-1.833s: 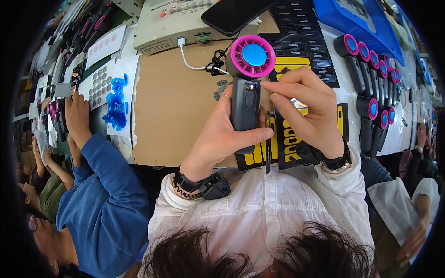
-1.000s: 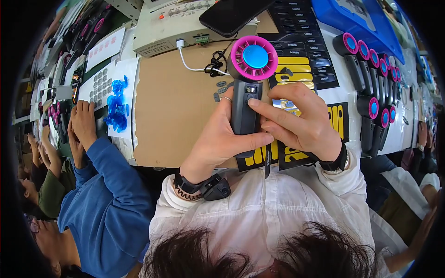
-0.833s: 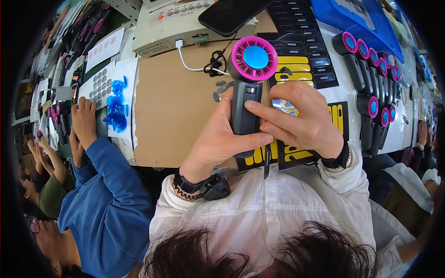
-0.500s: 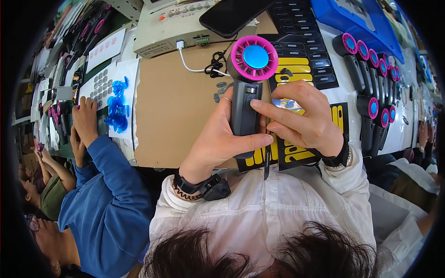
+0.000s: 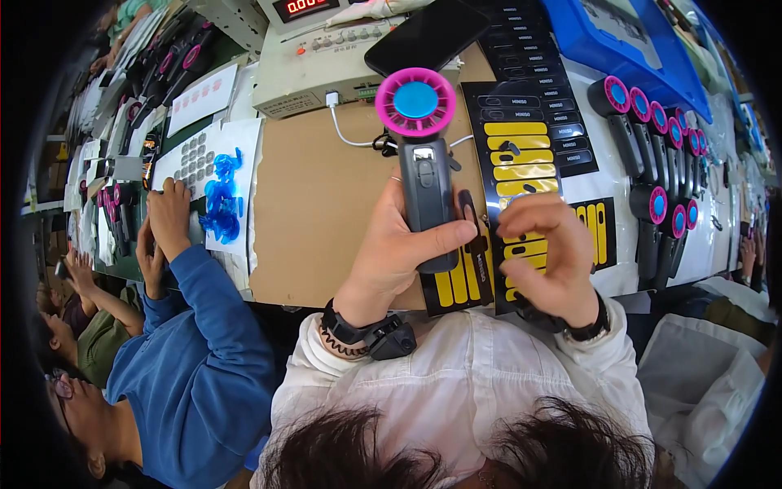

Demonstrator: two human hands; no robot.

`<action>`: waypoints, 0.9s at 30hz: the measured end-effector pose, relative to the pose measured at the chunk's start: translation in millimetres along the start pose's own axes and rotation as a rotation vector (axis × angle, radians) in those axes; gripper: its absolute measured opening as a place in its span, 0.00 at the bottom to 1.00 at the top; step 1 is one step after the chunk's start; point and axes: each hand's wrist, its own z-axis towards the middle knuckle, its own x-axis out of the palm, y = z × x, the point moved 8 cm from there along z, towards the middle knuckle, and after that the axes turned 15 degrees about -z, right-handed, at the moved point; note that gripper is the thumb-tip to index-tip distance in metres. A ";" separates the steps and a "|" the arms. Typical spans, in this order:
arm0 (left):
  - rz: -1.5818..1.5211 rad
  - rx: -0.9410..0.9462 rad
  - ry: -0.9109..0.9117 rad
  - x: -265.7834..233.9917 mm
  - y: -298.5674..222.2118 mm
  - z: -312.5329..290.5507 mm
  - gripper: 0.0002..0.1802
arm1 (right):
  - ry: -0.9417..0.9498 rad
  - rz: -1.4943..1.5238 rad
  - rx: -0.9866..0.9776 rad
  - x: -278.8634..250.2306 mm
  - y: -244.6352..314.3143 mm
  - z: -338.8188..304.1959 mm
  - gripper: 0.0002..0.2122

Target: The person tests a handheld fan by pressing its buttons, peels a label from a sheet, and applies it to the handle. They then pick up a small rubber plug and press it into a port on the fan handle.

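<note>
My left hand [image 5: 389, 257] is wrapped round the dark grey handle of a handheld fan [image 5: 428, 187]. The fan's round head, with a pink ring and a blue centre, points away from me. A small display and an oval button show on the handle's upper face. Beside the handle, a long narrow dark strip [image 5: 483, 273] reaches past my left thumb; whether the thumb holds it I cannot tell. My right hand [image 5: 562, 261] is off the fan, its fingers curved and apart with nothing seen between them. Below it lie black sticker sheets [image 5: 521, 130] with yellow backing showing.
A beige tester box [image 5: 314, 69] with a white cable stands at the back, a black phone [image 5: 423, 37] on it. Finished-looking fans [image 5: 652, 155] lie in rows at right, near a blue bin [image 5: 668, 81]. At left, a co-worker's hand [image 5: 169, 216] is near crumpled blue film [image 5: 221, 200].
My right hand has come away from the fan's button, moving right and slightly down. The fan has shifted a little left, and the dark strip shows more of its face.
</note>
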 end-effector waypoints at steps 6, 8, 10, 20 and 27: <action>0.041 0.119 -0.019 4.1 -4.8 4.3 0.29 | 0.015 -0.028 0.089 9.6 9.8 -8.0 0.11; 0.053 0.134 -0.031 5.7 -4.7 5.1 0.29 | -0.001 -0.026 0.154 10.8 3.3 -10.3 0.11; 0.071 0.158 -0.061 3.7 -5.2 5.1 0.29 | -0.017 -0.031 0.165 9.8 3.5 -11.6 0.11; 0.056 0.222 -0.053 6.5 -4.1 7.2 0.30 | -0.062 -0.177 0.139 -0.1 9.2 -7.1 0.15; -0.116 0.263 -0.028 1.9 1.7 9.5 0.18 | -0.207 -0.329 0.024 -16.3 19.2 -1.4 0.16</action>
